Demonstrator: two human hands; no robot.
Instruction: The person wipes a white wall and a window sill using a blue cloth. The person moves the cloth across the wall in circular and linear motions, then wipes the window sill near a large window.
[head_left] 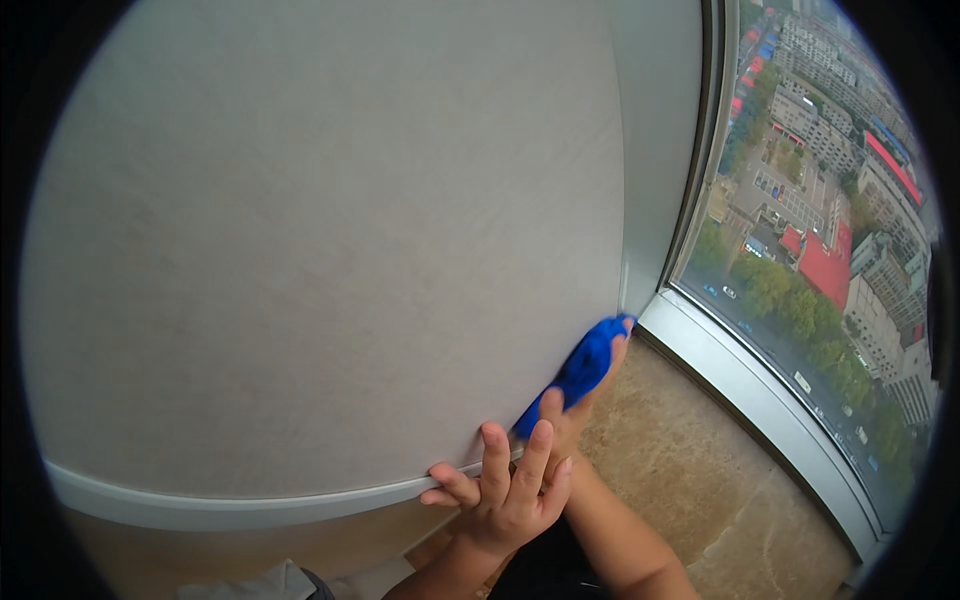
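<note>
My right hand [592,392] presses a bunched blue cloth [588,362] against the low right end of the grey wall [330,250], close to the corner by the window. Part of that hand is hidden behind the cloth and behind my left hand. My left hand [515,500] is held in front of my right forearm with its fingers spread and nothing in it. Its fingertips overlap the white baseboard [250,508] and the wall's lower edge; whether they touch, I cannot tell.
At right a window [800,230] with a dark frame looks down on buildings, trees and a road. A white sill strip [750,400] curves along its foot. Brown marbled flooring [690,450] lies beside my right forearm. Some light grey fabric [265,583] shows at the lower edge.
</note>
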